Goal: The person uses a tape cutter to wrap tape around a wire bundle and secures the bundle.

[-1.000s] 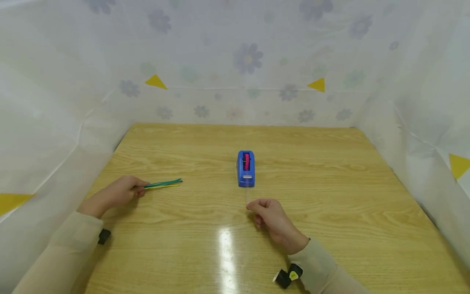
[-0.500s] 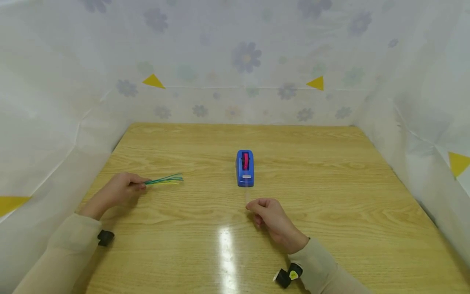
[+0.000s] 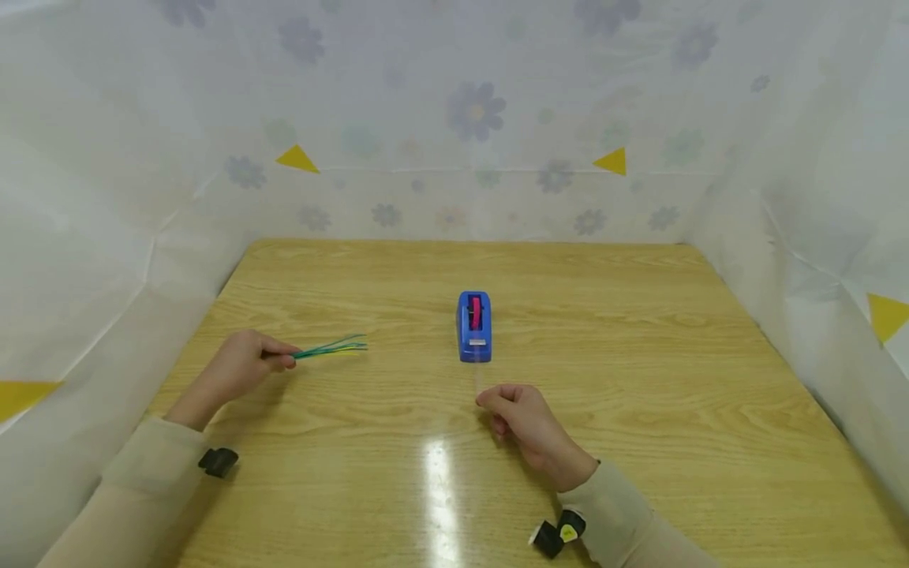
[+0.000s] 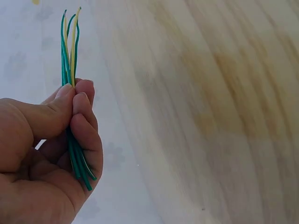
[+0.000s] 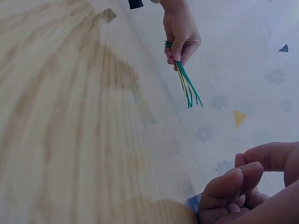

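Note:
In the head view, my left hand (image 3: 245,369) holds a bundle of thin green and yellow wires (image 3: 330,349) above the left part of the table, their loose ends fanning to the right. The left wrist view has the wires (image 4: 69,60) pinched between thumb and fingers, with green ends sticking out below across the palm. My right hand (image 3: 529,426) pinches the end of a clear tape strip (image 3: 478,379), which runs out from the blue tape dispenser (image 3: 474,353). Inside the dispenser sits a roll with a pink core (image 3: 476,313).
The wood-grain table (image 3: 604,339) carries the dispenser near its middle. White flowered sheeting (image 3: 398,95) encloses the back and both sides, with yellow triangles (image 3: 612,162) stuck on it. Black devices (image 3: 218,462) are strapped at both wrists.
My left hand has moved slightly right and up with the wires, whose ends have spread apart. The right hand, tape strip and dispenser have stayed in place.

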The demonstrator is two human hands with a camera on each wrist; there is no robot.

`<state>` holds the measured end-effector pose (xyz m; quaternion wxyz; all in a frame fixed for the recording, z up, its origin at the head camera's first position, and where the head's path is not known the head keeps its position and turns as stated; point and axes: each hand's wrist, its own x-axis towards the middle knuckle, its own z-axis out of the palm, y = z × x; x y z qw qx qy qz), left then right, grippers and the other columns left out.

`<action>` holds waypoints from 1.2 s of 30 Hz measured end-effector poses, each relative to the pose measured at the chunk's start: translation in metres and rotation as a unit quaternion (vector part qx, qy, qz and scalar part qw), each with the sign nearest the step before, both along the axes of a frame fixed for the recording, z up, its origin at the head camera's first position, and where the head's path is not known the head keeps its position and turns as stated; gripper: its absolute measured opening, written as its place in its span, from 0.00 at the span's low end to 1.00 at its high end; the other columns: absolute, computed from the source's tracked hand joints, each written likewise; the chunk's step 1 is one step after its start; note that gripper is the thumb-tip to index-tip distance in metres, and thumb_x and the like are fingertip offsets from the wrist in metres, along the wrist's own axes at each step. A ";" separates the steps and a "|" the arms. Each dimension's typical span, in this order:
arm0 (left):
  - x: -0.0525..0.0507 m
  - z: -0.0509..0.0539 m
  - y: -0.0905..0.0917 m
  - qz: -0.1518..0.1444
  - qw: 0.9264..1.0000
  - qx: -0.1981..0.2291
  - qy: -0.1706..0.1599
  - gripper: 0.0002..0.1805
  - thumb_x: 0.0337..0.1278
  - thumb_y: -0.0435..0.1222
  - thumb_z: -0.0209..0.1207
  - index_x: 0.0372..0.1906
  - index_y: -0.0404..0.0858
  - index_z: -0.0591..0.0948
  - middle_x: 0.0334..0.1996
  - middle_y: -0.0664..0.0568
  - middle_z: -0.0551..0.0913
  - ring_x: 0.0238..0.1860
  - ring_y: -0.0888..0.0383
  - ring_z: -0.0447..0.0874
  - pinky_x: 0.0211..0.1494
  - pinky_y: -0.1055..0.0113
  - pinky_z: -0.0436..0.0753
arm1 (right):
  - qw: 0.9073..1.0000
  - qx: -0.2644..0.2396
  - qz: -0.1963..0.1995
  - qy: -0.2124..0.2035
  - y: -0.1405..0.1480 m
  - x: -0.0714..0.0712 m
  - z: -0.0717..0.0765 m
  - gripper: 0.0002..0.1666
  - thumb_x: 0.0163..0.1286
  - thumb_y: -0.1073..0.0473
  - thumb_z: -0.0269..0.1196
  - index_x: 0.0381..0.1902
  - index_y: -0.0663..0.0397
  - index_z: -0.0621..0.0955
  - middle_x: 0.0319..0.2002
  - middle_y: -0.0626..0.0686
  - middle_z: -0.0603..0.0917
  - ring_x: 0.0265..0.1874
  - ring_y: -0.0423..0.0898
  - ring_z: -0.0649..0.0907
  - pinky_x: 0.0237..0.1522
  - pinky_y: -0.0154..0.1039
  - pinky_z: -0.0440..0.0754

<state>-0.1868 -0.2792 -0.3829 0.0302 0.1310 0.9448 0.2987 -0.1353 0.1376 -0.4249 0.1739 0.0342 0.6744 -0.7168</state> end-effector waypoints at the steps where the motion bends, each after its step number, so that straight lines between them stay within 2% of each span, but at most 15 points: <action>1: 0.000 0.000 0.002 0.000 1.000 -0.001 0.001 0.10 0.60 0.29 0.65 0.45 0.30 0.88 0.37 0.43 0.88 0.40 0.45 0.87 0.38 0.56 0.84 | 1.000 0.000 -0.003 -0.002 0.000 0.000 -0.001 0.12 0.69 0.65 0.62 0.38 0.75 0.82 0.19 0.49 0.74 0.16 0.40 0.70 0.21 0.32 0.71; 10: 0.000 -0.003 0.015 -0.008 1.000 0.005 0.001 0.08 0.59 0.28 0.65 0.42 0.32 0.89 0.34 0.47 0.89 0.36 0.52 0.87 0.35 0.61 0.83 | 1.000 0.003 -0.009 -0.013 -0.002 0.002 -0.003 0.12 0.68 0.65 0.63 0.38 0.74 0.82 0.19 0.50 0.75 0.16 0.41 0.70 0.20 0.32 0.71; 21: 0.004 -0.004 0.033 -0.022 0.999 0.035 -0.006 0.08 0.58 0.28 0.66 0.42 0.33 0.89 0.35 0.48 0.89 0.33 0.57 0.86 0.33 0.64 0.82 | 1.000 0.004 -0.002 -0.006 -0.003 0.004 -0.003 0.12 0.68 0.65 0.62 0.38 0.76 0.81 0.18 0.49 0.74 0.16 0.40 0.70 0.21 0.32 0.71; 26: 0.006 -0.006 0.038 -0.035 0.998 0.051 -0.015 0.08 0.59 0.28 0.66 0.42 0.32 0.89 0.36 0.46 0.88 0.33 0.57 0.86 0.33 0.64 0.83 | 1.000 0.003 0.000 -0.005 -0.003 0.005 -0.004 0.13 0.68 0.65 0.63 0.38 0.76 0.81 0.18 0.49 0.74 0.16 0.41 0.70 0.21 0.32 0.71; 31: 0.006 -0.008 0.045 -0.035 0.997 0.068 -0.023 0.08 0.59 0.27 0.65 0.42 0.32 0.89 0.35 0.46 0.88 0.33 0.56 0.87 0.33 0.65 0.83 | 1.000 0.004 0.001 -0.004 -0.003 0.005 -0.006 0.13 0.68 0.64 0.63 0.39 0.76 0.81 0.18 0.49 0.74 0.16 0.40 0.70 0.21 0.32 0.70; 36: 0.005 -0.010 0.054 -0.045 0.996 0.069 -0.026 0.07 0.58 0.27 0.65 0.41 0.31 0.89 0.34 0.47 0.88 0.31 0.57 0.86 0.32 0.65 0.82 | 1.000 0.004 -0.002 -0.007 -0.003 0.005 -0.008 0.13 0.68 0.64 0.63 0.38 0.75 0.81 0.18 0.49 0.74 0.16 0.40 0.70 0.20 0.31 0.71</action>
